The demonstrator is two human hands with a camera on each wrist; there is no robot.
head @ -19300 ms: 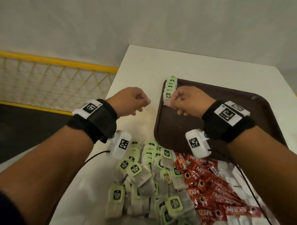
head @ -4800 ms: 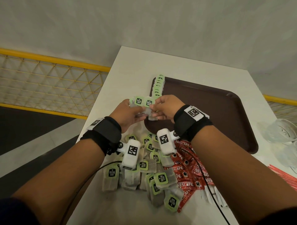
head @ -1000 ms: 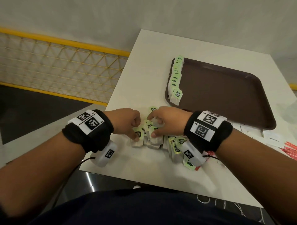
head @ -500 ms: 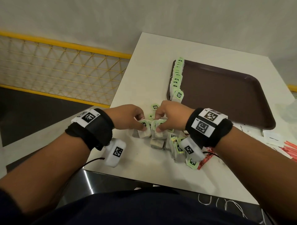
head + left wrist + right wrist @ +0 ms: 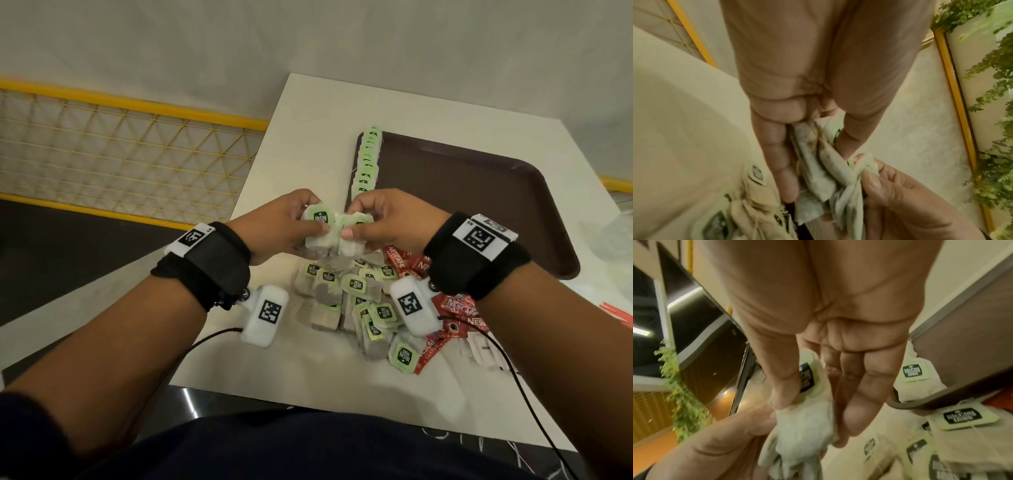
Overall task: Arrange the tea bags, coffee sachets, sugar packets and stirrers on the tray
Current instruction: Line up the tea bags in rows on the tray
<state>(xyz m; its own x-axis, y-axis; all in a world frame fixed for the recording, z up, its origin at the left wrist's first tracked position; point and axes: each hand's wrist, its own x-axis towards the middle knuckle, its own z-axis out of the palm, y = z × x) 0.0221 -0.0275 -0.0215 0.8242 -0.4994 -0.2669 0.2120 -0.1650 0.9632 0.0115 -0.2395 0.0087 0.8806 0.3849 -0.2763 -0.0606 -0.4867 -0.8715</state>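
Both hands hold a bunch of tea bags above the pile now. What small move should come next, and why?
Probably carry the bunch of tea bags forward to the near end of the row along the tray's left edge. The left hand and right hand grip it together, lifted off the loose pile.

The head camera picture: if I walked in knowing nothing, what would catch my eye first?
Probably the two hands meeting mid-picture, the left hand and right hand together gripping a bunch of tea bags above the white table. Below them lies a messy heap of green-tagged tea bags beside red coffee sachets. Beyond, a neat row of tea bags lines the left edge of a brown tray.
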